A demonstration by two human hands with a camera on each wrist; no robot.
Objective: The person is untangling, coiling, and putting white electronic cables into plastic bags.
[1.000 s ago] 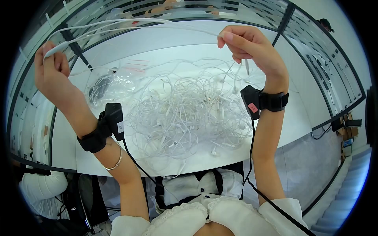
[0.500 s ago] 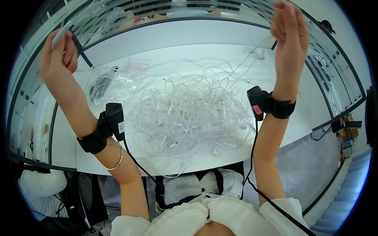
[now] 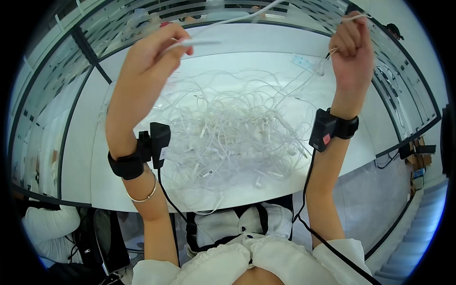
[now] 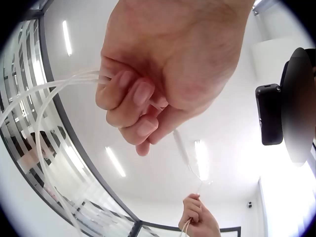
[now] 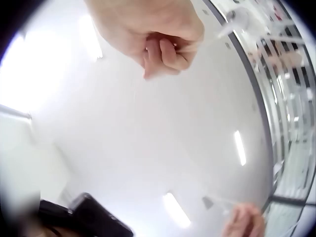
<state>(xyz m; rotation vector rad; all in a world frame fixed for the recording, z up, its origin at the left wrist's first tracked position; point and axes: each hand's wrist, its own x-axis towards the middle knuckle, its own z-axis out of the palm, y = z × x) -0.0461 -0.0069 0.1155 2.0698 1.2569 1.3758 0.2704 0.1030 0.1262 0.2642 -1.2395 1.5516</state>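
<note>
Both hands are raised above a large tangle of thin white cables (image 3: 237,128) on the white table. In the head view my left hand (image 3: 152,71), left of the middle, pinches a white cable with a thicker straight end piece (image 3: 204,42) pointing right, blurred. The left wrist view shows several looped white strands (image 4: 49,98) running out of that hand's curled fingers. Higher at the right, my right hand (image 3: 351,57) grips cable too, its fingers folded into the palm; one strand shows at its fingertips and thin loops at its side.
A white table (image 3: 190,202) carries the tangle, with low partitions (image 3: 285,40) behind and at both sides. A small clear bag with a bluish label (image 3: 306,63) lies at the back right. Black wires (image 3: 308,180) run from both wrist cameras. A bag (image 3: 218,225) sits below the front edge.
My left hand has swung from the far left toward the middle, carrying its cable. My right hand has moved right and away from the tangle, still holding cable.
</note>
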